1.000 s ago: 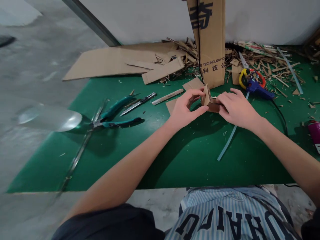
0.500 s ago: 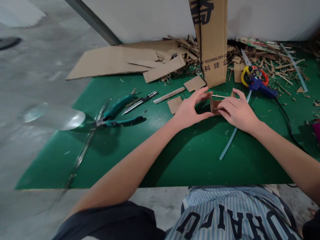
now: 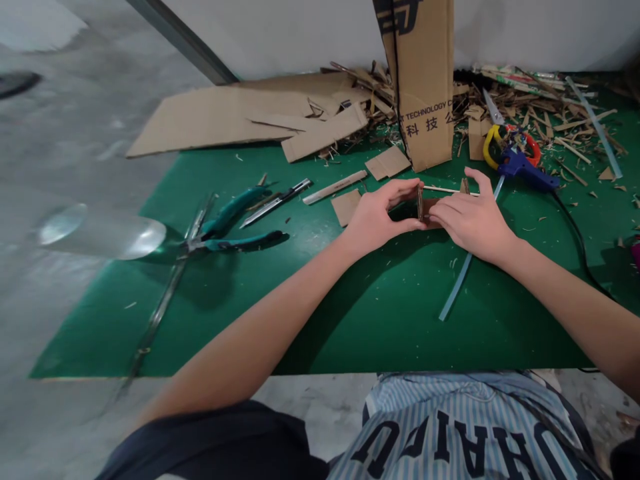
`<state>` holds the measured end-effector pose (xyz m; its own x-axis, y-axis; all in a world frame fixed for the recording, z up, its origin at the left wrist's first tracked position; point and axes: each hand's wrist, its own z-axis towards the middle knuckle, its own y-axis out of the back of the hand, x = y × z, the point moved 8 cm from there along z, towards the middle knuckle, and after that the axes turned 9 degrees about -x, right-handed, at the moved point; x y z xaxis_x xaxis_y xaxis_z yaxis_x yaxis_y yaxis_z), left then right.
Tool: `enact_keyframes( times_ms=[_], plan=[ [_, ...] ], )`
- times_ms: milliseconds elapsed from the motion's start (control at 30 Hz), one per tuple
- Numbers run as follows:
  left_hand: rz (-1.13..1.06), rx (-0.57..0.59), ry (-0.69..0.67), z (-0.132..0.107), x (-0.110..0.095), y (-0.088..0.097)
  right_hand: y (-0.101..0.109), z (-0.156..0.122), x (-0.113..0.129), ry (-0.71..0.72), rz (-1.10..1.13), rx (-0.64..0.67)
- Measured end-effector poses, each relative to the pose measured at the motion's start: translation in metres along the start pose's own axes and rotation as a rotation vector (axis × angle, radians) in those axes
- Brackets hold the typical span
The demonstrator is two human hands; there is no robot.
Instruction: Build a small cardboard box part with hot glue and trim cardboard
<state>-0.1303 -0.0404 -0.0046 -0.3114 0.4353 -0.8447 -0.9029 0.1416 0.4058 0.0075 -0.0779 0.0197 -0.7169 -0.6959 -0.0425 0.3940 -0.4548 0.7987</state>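
Between my hands is a small cardboard frame (image 3: 420, 203) with upright sides and a thin white stick (image 3: 443, 190) running along its far side. My left hand (image 3: 383, 215) grips the left upright, thumb at the bottom and fingers at the top. My right hand (image 3: 470, 215) is closed on the frame's right part, its fingertips reaching inside toward the left upright; the index finger is by the right upright. Part of the frame is hidden behind the right fingers. A translucent glue stick (image 3: 457, 287) lies under my right wrist, running from the blue glue gun (image 3: 527, 170).
Green-handled pliers (image 3: 235, 220) and a utility knife (image 3: 276, 203) lie to the left, near a clear plastic cup (image 3: 103, 231) on its side. Scissors (image 3: 493, 137), cardboard scraps (image 3: 550, 127) and a tall cardboard piece (image 3: 425, 87) stand or lie at the back. A black cord (image 3: 577, 233) trails right.
My right fingers have shifted slightly left inside the cardboard frame. The frame's left upright has turned a little and now shows more edge-on. The view has shifted slightly.
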Motion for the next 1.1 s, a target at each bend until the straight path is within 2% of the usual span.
enact_keyframes(
  times_ms=[200,433,700,867,1100],
  plan=[
    [-0.006,0.002,-0.003,0.0008,0.0014,0.0000,-0.0009,0.0010,0.0023,0.013,0.010,0.057],
    [0.028,0.009,0.005,0.0003,-0.0005,0.0008,0.0015,-0.0002,-0.0004,-0.013,-0.015,0.017],
    [0.027,0.003,0.025,0.0002,-0.0023,0.0005,-0.0002,0.0015,0.0014,0.022,-0.039,0.016],
    [0.014,0.014,0.020,0.0009,0.0003,0.0000,0.0017,0.0005,-0.0006,-0.005,-0.009,0.045],
    [0.077,0.026,0.000,0.0007,0.0004,0.0000,0.0039,-0.0010,-0.0021,-0.029,0.053,0.008]
  ],
)
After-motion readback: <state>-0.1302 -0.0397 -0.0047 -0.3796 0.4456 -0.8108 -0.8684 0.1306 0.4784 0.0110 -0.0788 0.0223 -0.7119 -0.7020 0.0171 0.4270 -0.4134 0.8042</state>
